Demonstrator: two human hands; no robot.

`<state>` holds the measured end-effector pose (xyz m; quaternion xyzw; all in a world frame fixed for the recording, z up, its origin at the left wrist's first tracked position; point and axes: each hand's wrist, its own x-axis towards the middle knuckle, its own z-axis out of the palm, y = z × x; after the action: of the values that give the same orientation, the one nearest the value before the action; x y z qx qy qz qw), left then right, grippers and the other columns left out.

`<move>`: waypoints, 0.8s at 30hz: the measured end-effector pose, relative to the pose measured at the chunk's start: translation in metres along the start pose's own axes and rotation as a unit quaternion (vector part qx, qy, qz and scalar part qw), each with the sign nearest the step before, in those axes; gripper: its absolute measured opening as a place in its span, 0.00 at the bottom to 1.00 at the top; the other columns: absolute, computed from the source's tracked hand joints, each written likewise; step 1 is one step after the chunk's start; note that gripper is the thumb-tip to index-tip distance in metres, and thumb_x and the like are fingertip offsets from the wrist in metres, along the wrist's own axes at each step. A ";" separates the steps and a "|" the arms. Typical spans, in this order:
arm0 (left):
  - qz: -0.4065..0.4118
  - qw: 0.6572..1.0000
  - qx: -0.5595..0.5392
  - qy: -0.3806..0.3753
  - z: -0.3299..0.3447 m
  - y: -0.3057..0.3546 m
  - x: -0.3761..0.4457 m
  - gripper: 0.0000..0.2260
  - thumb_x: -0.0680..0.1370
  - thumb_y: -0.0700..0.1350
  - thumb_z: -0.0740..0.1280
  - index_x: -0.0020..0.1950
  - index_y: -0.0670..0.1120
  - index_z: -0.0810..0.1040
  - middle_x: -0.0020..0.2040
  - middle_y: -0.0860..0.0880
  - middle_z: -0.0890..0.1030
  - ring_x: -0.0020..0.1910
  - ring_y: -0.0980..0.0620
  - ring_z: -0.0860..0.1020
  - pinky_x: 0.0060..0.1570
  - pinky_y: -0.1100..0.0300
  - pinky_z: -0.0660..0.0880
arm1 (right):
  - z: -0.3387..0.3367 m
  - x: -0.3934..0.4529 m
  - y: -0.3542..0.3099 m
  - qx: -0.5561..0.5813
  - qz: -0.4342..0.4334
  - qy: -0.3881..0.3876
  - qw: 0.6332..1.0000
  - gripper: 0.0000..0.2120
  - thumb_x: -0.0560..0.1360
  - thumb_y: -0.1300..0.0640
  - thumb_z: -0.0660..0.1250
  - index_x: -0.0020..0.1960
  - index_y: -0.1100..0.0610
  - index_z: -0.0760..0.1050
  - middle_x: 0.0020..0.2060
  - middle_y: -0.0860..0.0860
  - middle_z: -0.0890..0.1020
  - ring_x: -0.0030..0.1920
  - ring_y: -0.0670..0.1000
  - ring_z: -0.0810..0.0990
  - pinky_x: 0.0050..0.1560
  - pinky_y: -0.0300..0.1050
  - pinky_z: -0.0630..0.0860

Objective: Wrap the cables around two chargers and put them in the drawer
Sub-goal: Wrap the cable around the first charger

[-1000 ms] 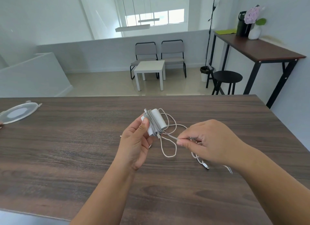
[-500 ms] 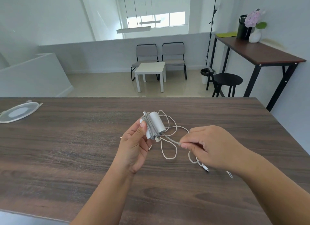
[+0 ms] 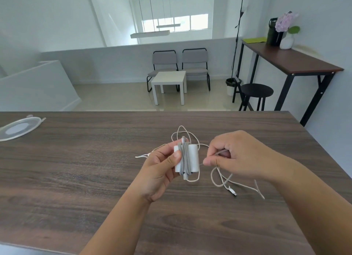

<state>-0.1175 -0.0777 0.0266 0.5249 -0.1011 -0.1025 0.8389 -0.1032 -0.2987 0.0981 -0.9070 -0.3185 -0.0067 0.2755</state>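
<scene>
Left hand [image 3: 162,166] held the white charger [image 3: 191,157] above the table [image 3: 76,178], about mid-width and nearer the far edge, thumb pressed on its front face, other fingers curled behind. Several grey cable turns [image 3: 184,159] ran round the charger's middle. Right hand [image 3: 240,157], just right of the charger, pinched the loose cable [image 3: 219,175] between thumb and forefinger, remaining fingers curled in. Slack white cable looped below that hand, its connector end [image 3: 232,191] lying on the table. More white cable loops [image 3: 182,133] sat behind the charger. Clear round lid [image 3: 18,128] lay at the far left corner.
</scene>
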 end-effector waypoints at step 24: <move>-0.063 0.981 0.112 0.143 0.022 -0.010 0.002 0.21 0.61 0.43 0.81 0.48 0.44 0.75 0.41 0.45 0.81 0.37 0.51 0.80 0.39 0.56 0.78 | 0.025 0.014 0.022 0.273 0.033 -0.098 0.956 0.18 0.66 0.55 0.78 0.55 0.47 0.81 0.51 0.52 0.83 0.55 0.50 0.82 0.61 0.56 0.76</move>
<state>-0.1227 -0.1009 0.0269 0.6300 0.0423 -0.0668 0.7725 -0.0832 -0.2921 0.0693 -0.8035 -0.3033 0.1785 0.4801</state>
